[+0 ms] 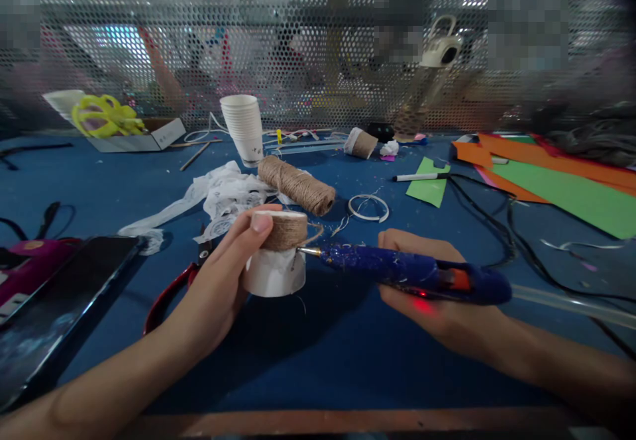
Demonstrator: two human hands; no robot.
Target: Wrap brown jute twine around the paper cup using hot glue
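Observation:
My left hand (233, 261) grips a white paper cup (275, 279) from its left side; brown twine is wound around the cup's upper part. In my right hand (422, 241) is a blue hot glue gun (382, 264), a clear glue stick (566, 302) jutting from its back. The metal nozzle touches or nearly touches the cup just under the twine. A loose end of twine (315, 231) curls off the cup's right side. Behind the cup lies a roll of jute twine (297, 185), with white lace (226, 195) to its left.
Red-handled scissors (169, 294) and a phone (74, 307) lie left of my left hand. Stacked paper cups (242, 128), a white ring (368, 208), a twine-wrapped cup (361, 143) and a pen (420, 177) are farther back. Black cables (536, 268) and coloured paper (571, 188) lie right.

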